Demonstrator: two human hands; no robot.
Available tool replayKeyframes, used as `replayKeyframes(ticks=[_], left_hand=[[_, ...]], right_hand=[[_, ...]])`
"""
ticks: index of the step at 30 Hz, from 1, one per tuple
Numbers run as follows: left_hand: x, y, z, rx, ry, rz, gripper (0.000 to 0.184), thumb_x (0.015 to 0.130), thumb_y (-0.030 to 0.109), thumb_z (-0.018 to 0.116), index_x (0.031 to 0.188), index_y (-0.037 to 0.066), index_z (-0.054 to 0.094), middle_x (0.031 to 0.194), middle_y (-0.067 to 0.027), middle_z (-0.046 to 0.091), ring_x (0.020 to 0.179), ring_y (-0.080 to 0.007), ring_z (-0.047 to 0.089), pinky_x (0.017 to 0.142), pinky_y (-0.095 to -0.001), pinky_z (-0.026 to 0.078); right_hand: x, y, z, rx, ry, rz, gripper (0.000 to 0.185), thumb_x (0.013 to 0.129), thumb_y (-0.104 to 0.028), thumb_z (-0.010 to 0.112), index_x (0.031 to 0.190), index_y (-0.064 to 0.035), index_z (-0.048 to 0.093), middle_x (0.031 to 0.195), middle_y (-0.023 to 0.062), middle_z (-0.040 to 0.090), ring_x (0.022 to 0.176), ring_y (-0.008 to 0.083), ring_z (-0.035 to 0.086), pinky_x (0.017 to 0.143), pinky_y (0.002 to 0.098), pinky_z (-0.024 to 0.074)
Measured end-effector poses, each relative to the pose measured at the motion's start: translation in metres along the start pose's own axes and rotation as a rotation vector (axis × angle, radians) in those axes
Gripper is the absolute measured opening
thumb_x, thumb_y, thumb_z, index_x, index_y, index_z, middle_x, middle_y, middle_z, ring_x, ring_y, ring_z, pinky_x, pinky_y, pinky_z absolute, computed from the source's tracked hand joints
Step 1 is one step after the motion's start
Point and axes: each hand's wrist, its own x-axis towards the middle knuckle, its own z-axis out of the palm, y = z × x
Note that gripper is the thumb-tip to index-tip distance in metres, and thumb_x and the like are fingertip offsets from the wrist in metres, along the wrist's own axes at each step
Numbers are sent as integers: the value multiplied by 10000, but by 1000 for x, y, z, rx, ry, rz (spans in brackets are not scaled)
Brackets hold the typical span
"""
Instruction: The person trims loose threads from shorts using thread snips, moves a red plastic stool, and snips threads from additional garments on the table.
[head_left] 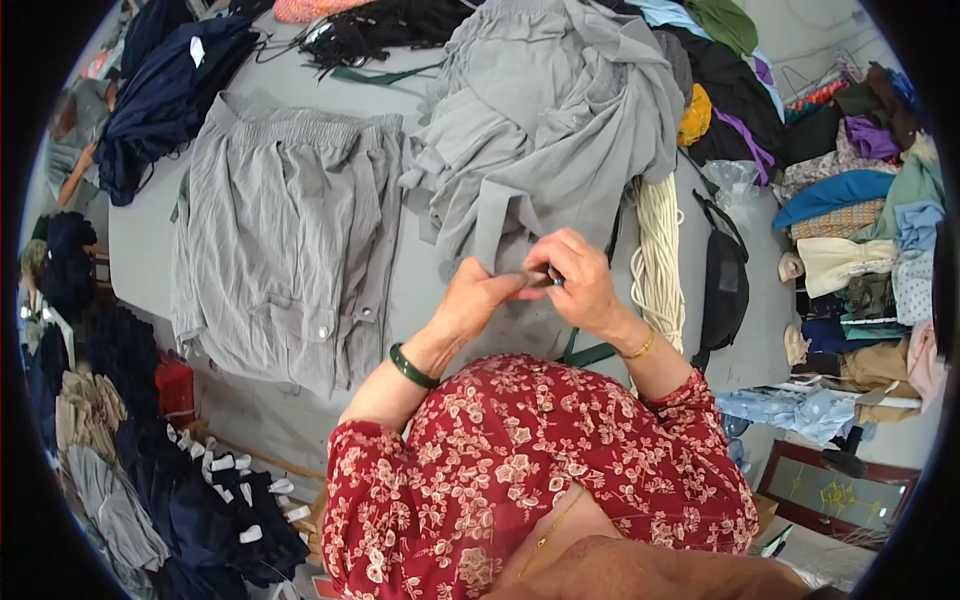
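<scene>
My left hand (480, 297) and my right hand (580, 280) meet in front of my chest at the table's near side, both with fingers pinched together. Between the right fingers shows a small dark thing, too small to name. What the left fingers pinch is hidden. Just beyond them, a heap of grey garments (560, 110) lies on the table, and a grey fabric strap (490, 225) from it hangs down close to my left hand; I cannot tell whether they touch. Grey elastic-waist trousers (285, 230) with a snap-button pocket lie flat to the left.
A bundle of cream cord (660, 270) and a black pouch with a strap (722, 290) lie right of my hands. Navy garments (170, 100) and black cords (370, 40) sit at the back. Clothes piles (850, 220) line the right side; more navy cloth (190, 500) stands lower left.
</scene>
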Motion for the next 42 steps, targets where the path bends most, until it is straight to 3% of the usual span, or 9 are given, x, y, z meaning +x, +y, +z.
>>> replayKeyframes(ticks=[1,4,9,15,18,25,29,35,42], left_hand=[[-7,12,9,-54,43,63,223,800,-45,526,977,-65,661,901,-87,683,833,-159,651,752,-245,516],[-17,27,4,-38,197,282,213,763,-48,544,934,-27,670,837,-15,662,782,-143,628,707,-259,497],[-86,60,-54,284,-475,569,115,720,-37,516,775,-8,613,700,-91,597,616,-247,553,628,-350,442],[-104,31,-83,1439,-90,213,65,701,-37,526,743,9,546,745,-111,591,741,-330,574,622,-406,419],[-107,24,-72,1693,75,201,216,721,-31,502,916,7,586,868,-131,585,848,-363,562,748,-428,460],[-20,23,-33,1138,131,579,401,761,-9,585,1152,3,496,1077,-194,550,1009,-376,534,859,-415,432],[44,13,23,1409,172,998,369,777,34,583,1141,83,545,1213,-142,507,1121,-341,501,928,-410,412],[95,23,22,1845,-128,1180,247,776,153,596,1017,103,566,1226,-126,491,1195,-298,435,971,-456,333],[88,7,53,1758,89,968,293,705,254,697,876,83,533,894,-104,543,858,-251,508,720,-375,375]], right_hand=[[-1,-2,-6,96,-14,24,240,655,86,621,853,-39,568,809,72,540,648,165,520,579,273,442],[-7,-10,-23,256,87,68,135,761,76,585,845,-24,550,805,54,533,651,126,487,582,241,404],[-16,17,-63,218,453,254,125,814,-13,641,867,-23,528,811,15,534,700,88,465,650,230,400],[0,87,-77,18,444,407,474,726,-87,756,1135,-51,519,953,42,563,754,116,478,679,254,434],[13,85,-64,-314,275,413,596,701,-116,781,1223,-77,495,1024,76,564,805,167,533,708,283,458],[27,100,-90,38,627,325,113,859,-109,649,944,-39,624,815,-4,602,780,96,558,725,238,449],[23,80,-131,367,816,343,89,873,-115,643,943,-66,617,787,-57,577,698,35,514,618,184,412],[-6,71,-161,410,827,384,91,871,-135,644,948,-96,614,761,-86,570,617,-18,459,465,169,297],[-17,74,-158,-481,473,340,180,838,-39,599,1015,-11,598,887,12,616,842,106,571,757,265,453]])
